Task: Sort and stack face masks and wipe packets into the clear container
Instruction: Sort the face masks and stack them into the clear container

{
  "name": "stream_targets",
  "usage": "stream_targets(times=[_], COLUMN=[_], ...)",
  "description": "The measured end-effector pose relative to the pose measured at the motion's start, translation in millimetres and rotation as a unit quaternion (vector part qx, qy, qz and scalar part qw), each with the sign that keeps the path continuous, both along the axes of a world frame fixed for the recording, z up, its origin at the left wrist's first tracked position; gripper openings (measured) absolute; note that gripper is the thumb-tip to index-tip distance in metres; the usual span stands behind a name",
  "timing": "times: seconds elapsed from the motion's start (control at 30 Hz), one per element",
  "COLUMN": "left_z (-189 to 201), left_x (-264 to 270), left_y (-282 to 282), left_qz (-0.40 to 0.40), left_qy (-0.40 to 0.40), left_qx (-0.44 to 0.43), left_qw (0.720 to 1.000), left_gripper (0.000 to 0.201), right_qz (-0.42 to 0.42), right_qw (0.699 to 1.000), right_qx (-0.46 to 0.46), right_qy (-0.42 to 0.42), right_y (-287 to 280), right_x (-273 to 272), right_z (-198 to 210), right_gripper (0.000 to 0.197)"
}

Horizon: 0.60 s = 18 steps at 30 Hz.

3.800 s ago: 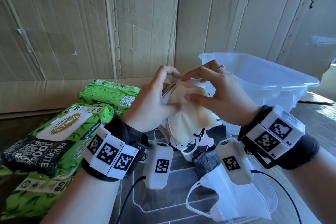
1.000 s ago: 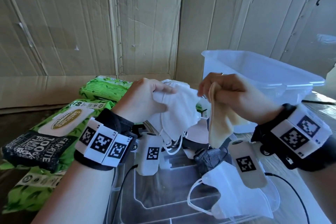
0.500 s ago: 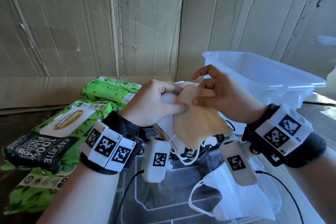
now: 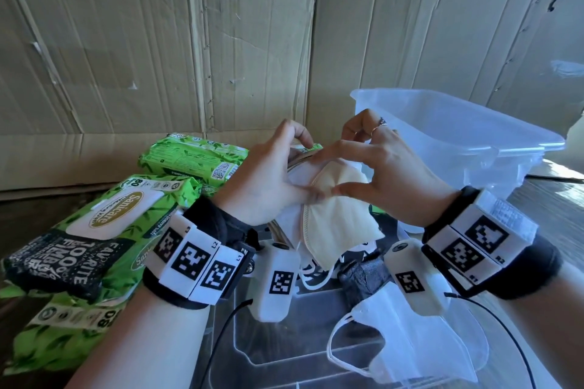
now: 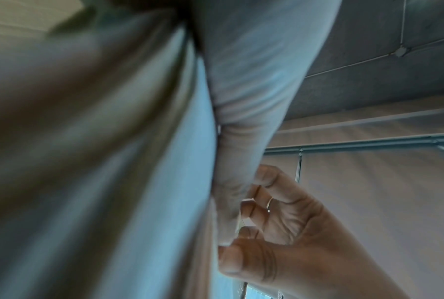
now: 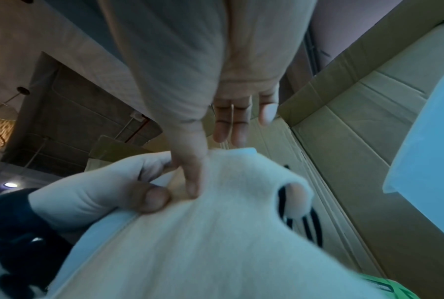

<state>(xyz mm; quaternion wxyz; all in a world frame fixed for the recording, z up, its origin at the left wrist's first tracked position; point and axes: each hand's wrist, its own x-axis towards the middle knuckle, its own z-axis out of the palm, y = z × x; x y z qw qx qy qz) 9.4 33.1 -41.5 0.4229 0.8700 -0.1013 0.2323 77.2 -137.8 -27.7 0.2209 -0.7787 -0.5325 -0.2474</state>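
Observation:
My left hand grips a small stack of face masks upright above the table, thumb in front, fingers behind. A cream mask lies against the front of that stack. My right hand holds it there, thumb on its face and index finger along its top edge. The right wrist view shows the cream mask with both thumbs on it. The clear container stands open just behind my right hand. Green wipe packets lie to the left.
A white mask and a dark grey mask lie on a clear lid below my wrists. A black-and-white patterned mask hangs under the stack. Cardboard walls close off the back.
A second ago my right hand held the cream mask apart, to the right of the stack. It has since brought the mask onto the front of the stack in my left hand.

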Motion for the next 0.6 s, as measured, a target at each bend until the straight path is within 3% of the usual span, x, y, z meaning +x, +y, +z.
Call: stream_targets(times=[0.33,0.5,0.6], left_z=[-3,0,-3], left_x=[4,2,6], left_y=[3,5,12], left_qz=[-0.094,-0.116,-0.054], left_qy=[0.018,0.024,0.048], left_qx=[0.016,-0.011,-0.036], left_qw=[0.995,0.993,0.997], left_gripper=[0.036,0.025,0.028], right_qz=[-0.024,-0.022,-0.116], right_qw=[1.0,0.993,0.975], right_qx=[-0.013,0.01,0.089], right_qy=[0.002,0.112,0.167], right_y=[-5,-18,-28], right_x=[5,6,15], right_z=[-9,-6,0], right_gripper=[0.018,0.018,0.018])
